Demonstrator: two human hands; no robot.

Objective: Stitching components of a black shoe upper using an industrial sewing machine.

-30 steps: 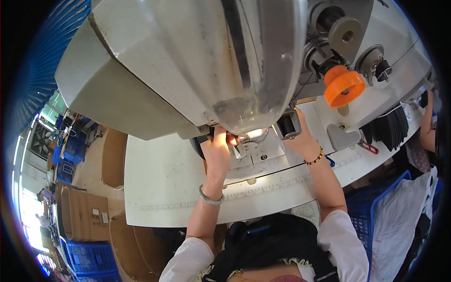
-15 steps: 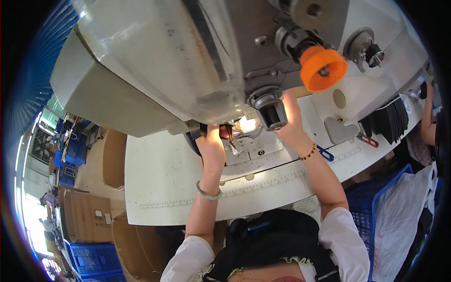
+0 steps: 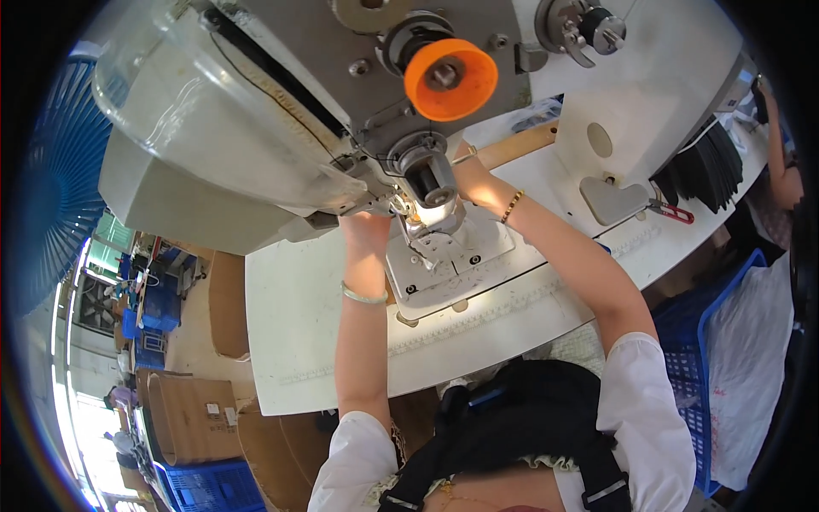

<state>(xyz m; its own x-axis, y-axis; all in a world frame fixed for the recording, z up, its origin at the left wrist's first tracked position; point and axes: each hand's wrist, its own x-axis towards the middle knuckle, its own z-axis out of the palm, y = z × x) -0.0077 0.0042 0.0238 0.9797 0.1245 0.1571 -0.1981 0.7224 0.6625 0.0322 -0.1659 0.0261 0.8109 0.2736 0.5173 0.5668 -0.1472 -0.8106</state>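
Note:
A large pale sewing machine (image 3: 230, 171) fills the upper part of the view, with an orange tension knob (image 3: 450, 78) on its front. My left hand (image 3: 365, 229) reaches in under the machine head, left of the lit needle area; the head hides its fingers. On the other side, my right hand (image 3: 476, 181) reaches behind a black-and-metal tension unit (image 3: 428, 177), its fingers hidden too. Whether either hand holds anything cannot be seen. Below the needle, a metal presser part (image 3: 420, 249) stands over the white bed plate (image 3: 452, 269), which carries scattered scraps.
The white table (image 3: 299, 341) has a printed ruler strip. To the right lie red-handled snips (image 3: 674, 211) and a stack of black pieces (image 3: 704, 171). A blue crate (image 3: 687, 367) stands at lower right, cardboard boxes (image 3: 192, 418) and a fan (image 3: 64, 179) at left. Another person's arm (image 3: 775, 145) shows far right.
My view has shifted, so the machine head sits farther left. Both hands reach deeper behind the head. The dark thing by my left fingers is now hidden, and my right forearm covers most of a blue-handled tool.

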